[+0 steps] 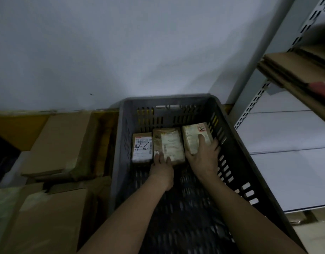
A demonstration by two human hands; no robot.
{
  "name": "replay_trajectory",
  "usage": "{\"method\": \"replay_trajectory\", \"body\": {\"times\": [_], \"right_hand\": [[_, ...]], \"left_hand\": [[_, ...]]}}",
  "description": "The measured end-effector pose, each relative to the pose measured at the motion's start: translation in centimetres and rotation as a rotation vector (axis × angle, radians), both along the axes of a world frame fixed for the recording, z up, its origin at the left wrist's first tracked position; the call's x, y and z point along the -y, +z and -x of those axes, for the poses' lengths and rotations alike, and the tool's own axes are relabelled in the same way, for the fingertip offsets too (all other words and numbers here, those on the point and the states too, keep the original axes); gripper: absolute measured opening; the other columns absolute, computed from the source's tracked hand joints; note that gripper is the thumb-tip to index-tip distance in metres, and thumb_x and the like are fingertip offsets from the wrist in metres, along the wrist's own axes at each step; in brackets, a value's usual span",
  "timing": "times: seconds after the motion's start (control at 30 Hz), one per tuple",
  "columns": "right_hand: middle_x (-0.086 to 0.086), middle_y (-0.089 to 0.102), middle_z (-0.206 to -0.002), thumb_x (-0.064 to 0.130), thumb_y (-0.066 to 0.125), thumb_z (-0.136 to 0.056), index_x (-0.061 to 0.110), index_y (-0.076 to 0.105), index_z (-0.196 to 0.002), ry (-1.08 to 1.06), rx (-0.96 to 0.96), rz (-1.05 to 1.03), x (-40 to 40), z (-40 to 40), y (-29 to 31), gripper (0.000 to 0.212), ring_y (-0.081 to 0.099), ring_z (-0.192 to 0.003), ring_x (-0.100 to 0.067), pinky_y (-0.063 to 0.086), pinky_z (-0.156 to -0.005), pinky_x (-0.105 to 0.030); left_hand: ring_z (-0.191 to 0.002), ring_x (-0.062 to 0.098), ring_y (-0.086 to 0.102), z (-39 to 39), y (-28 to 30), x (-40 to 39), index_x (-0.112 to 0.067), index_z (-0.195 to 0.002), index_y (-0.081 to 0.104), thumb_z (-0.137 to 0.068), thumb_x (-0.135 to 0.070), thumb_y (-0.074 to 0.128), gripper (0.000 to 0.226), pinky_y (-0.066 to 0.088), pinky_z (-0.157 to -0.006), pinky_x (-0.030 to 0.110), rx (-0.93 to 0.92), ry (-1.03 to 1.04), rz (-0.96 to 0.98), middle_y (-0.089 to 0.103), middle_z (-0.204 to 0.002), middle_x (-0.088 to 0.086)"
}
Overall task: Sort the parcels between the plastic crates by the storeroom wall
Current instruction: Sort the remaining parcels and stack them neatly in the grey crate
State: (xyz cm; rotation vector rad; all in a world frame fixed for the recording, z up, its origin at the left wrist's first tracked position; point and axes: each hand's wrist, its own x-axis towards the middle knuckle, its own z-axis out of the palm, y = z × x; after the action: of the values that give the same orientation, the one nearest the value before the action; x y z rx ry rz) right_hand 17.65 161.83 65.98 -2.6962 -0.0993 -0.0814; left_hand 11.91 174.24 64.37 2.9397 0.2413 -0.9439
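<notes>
A dark grey slotted plastic crate (125, 136) stands against the white wall. Three small parcels lie side by side at its far end. The left parcel (141, 149) carries a white label with "4-6" handwritten on it. My left hand (162, 166) rests with straight fingers on the near end of the middle parcel (170, 143), a brown one with a pale label. My right hand (203, 154) grips the right parcel (192, 134), thumb on top and fingers round its right side, close to the crate's right wall.
Flat brown cardboard boxes (60, 142) are piled on the floor left of the crate, with more (48, 217) nearer me. A grey metal shelving rack (253, 99) stands on the right, with folded cardboard (293, 70) on a shelf. The crate's near floor is bare.
</notes>
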Motion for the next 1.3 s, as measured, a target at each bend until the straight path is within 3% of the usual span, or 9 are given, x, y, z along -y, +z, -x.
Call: {"method": "replay_trajectory", "body": {"times": [0.2, 0.37, 0.47, 0.57, 0.63, 0.87, 1.1, 1.2, 1.3], "right_hand": [[-0.021, 0.003, -0.160, 0.042, 0.060, -0.094, 0.016, 0.029, -0.153, 0.070, -0.040, -0.021, 0.3, 0.1, -1.9, 0.071, 0.015, -0.141, -0.046, 0.025, -0.117, -0.053], [-0.008, -0.008, -0.166, 0.043, 0.036, -0.105, 0.015, 0.014, -0.158, 0.161, -0.031, 0.188, 0.4, 0.1, -1.8, 0.064, 0.003, -0.149, -0.038, 0.018, -0.121, -0.046], [-0.007, 0.000, -0.166, 0.037, 0.033, -0.106, 0.014, 0.012, -0.158, 0.193, -0.097, 0.304, 0.2, -0.3, -1.6, 0.061, 0.001, -0.150, -0.037, 0.025, -0.118, -0.046], [-0.012, -0.004, -0.165, 0.029, 0.037, -0.105, 0.017, 0.011, -0.158, 0.288, -0.188, 0.431, 0.6, -0.8, -1.7, 0.061, -0.006, -0.150, -0.041, 0.018, -0.120, -0.051], [-0.013, -0.006, -0.165, 0.024, 0.037, -0.105, 0.018, 0.013, -0.158, 0.320, -0.208, 0.503, 0.6, -0.9, -2.1, 0.059, -0.008, -0.149, -0.042, 0.016, -0.120, -0.056], [-0.011, 0.011, -0.164, 0.035, 0.037, -0.105, 0.013, 0.017, -0.157, 0.218, -0.249, 0.424, -0.4, -2.4, -3.0, 0.060, 0.014, -0.148, -0.033, 0.022, -0.120, -0.041], [-0.017, 0.009, -0.164, 0.031, 0.032, -0.105, 0.016, 0.031, -0.154, 0.380, -0.215, 0.667, -0.2, -3.2, -4.3, 0.051, 0.008, -0.150, -0.036, 0.011, -0.121, -0.049], [-0.020, 0.013, -0.163, 0.035, 0.029, -0.106, 0.010, 0.026, -0.154, 0.347, -0.268, 0.487, 0.0, -3.5, -3.5, 0.054, 0.009, -0.151, -0.034, 0.008, -0.122, -0.044], [-0.021, 0.035, -0.154, 0.036, 0.039, -0.103, 0.005, 0.037, -0.148, 0.283, -0.323, 0.213, 0.5, -3.5, -2.3, 0.054, 0.032, -0.142, -0.034, 0.024, -0.117, -0.038]], "left_hand": [[-0.147, 0.039, -0.018, 0.2, 0.3, -0.2, -0.006, -0.153, -0.017, -0.096, -0.022, 0.056, 0.094, 0.007, -0.122, 0.046, -0.023, -0.001, 0.025, -0.025, -0.158, 0.021], [-0.150, 0.033, -0.005, 0.5, 2.7, -1.2, -0.010, -0.157, -0.002, -0.098, -0.028, 0.051, 0.081, 0.016, -0.121, 0.043, -0.001, 0.045, 0.192, -0.010, -0.163, 0.016], [-0.149, 0.031, 0.011, 0.3, 6.0, -2.2, -0.015, -0.156, 0.016, -0.097, -0.039, 0.047, 0.070, 0.015, -0.119, 0.043, 0.233, -0.059, 0.157, 0.016, -0.162, 0.014], [-0.148, 0.026, 0.015, 0.3, 9.2, -4.4, -0.020, -0.150, 0.033, -0.096, -0.039, 0.044, 0.058, 0.005, -0.119, 0.047, 0.686, -0.118, 0.025, 0.034, -0.155, 0.008], [-0.149, 0.026, 0.012, 0.8, 10.3, -6.6, -0.022, -0.150, 0.032, -0.097, -0.040, 0.042, 0.057, 0.002, -0.119, 0.051, 0.809, -0.020, -0.035, 0.030, -0.157, 0.007], [-0.151, 0.022, -0.003, 2.0, 9.2, -8.7, -0.024, -0.156, 0.009, -0.098, -0.043, 0.039, 0.068, 0.002, -0.118, 0.059, 0.670, 0.111, -0.067, 0.003, -0.165, 0.003], [-0.151, 0.029, 0.000, 1.5, 10.0, -9.0, -0.014, -0.157, 0.007, -0.099, -0.038, 0.042, 0.072, 0.030, -0.113, 0.049, 0.746, 0.445, 0.114, 0.000, -0.165, 0.011], [-0.151, 0.029, -0.001, 1.5, 10.1, -9.1, -0.014, -0.157, 0.006, -0.098, -0.042, 0.042, 0.075, 0.028, -0.114, 0.047, 0.728, 0.441, 0.121, -0.002, -0.165, 0.010], [-0.151, 0.027, 0.000, 1.6, 10.1, -9.2, -0.016, -0.157, 0.010, -0.097, -0.043, 0.043, 0.074, 0.026, -0.115, 0.049, 0.741, 0.462, 0.163, 0.000, -0.165, 0.008]]}}
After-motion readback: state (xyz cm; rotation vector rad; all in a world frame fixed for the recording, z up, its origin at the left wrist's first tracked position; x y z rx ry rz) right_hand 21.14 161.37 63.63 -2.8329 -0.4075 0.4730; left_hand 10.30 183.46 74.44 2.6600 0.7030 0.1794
